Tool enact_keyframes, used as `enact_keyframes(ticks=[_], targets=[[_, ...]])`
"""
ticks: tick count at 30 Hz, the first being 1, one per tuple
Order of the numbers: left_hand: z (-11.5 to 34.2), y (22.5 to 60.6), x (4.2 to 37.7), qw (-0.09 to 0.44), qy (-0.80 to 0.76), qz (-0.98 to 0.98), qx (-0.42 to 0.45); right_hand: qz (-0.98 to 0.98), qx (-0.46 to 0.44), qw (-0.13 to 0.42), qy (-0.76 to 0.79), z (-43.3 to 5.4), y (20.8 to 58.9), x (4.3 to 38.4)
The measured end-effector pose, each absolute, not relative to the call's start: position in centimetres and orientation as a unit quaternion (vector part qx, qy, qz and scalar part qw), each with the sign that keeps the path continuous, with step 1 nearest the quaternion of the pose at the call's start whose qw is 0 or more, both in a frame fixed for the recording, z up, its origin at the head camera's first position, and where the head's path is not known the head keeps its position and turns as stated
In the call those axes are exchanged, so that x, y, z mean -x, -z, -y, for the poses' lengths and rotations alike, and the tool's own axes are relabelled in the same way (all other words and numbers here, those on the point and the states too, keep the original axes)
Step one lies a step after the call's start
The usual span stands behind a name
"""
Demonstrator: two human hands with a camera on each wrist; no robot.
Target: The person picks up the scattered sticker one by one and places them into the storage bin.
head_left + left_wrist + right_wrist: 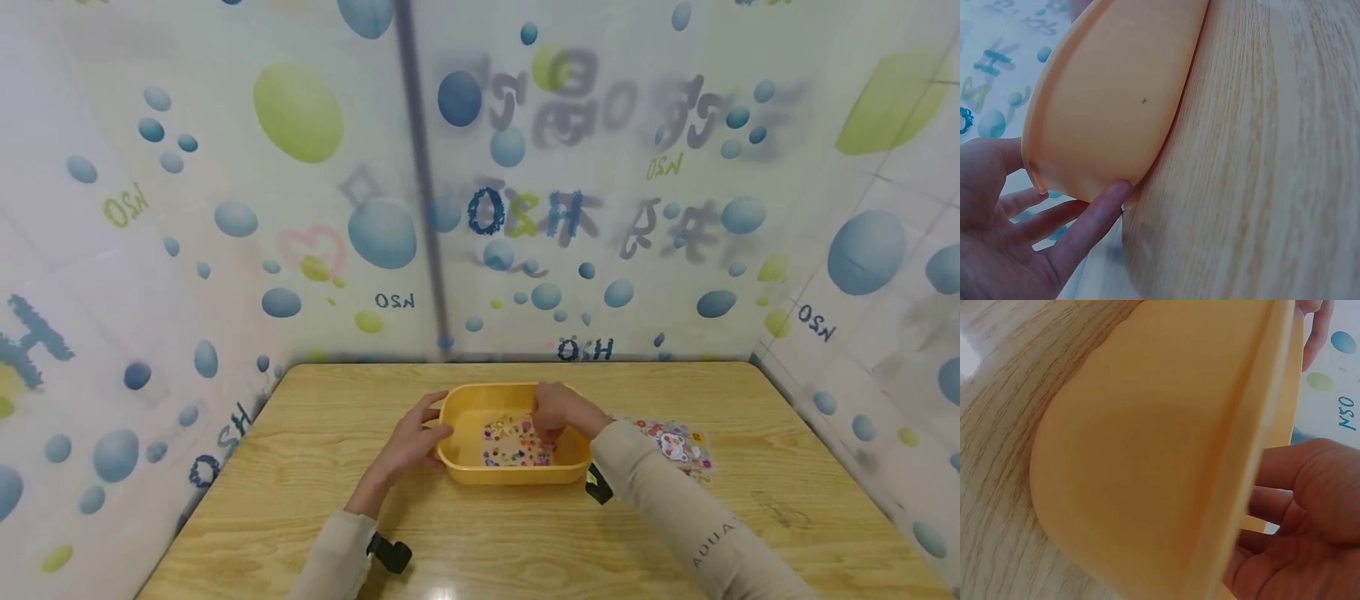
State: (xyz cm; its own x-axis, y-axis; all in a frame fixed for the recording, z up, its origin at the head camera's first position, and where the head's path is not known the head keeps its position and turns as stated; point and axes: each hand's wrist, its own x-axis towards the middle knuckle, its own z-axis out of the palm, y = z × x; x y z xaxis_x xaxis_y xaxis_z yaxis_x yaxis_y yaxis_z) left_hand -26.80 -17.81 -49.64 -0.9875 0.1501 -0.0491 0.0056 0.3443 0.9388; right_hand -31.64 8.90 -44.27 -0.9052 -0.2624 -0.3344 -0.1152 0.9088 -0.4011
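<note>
A yellow plastic basin (513,476) stands on the wooden table with many tiny multicoloured bead-like pieces (517,440) on its floor. My left hand (411,437) holds the basin's left end, its thumb at the rim. The left wrist view shows that hand's (1029,231) fingers spread against the outer wall. My right hand (557,408) reaches over the rim into the basin's right side, pointing down at the small pieces. In the right wrist view the right hand's (1310,512) fingers are bent and their tips are hidden behind the basin wall, so anything between them is out of sight.
Right of the basin, partly behind the right sleeve, lies a clear packet (678,446) with a cartoon figure and colourful pieces. Further right a thin transparent item (780,508) rests on the table (480,550). A patterned, translucent wall covering (510,275) rises behind the table's back edge.
</note>
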Motion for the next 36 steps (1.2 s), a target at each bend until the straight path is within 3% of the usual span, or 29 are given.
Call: enact_keyframes(ticks=[29,36], targets=[[17.9,49.7,26.7,0.062,-0.564,-0.821,-0.058,-0.957,0.138,0.194,0.165,-10.1,43.6,30.5],[17.9,49.7,26.7,0.064,-0.567,-0.819,-0.055,-0.95,0.173,0.143,0.216,-12.8,42.0,29.9]])
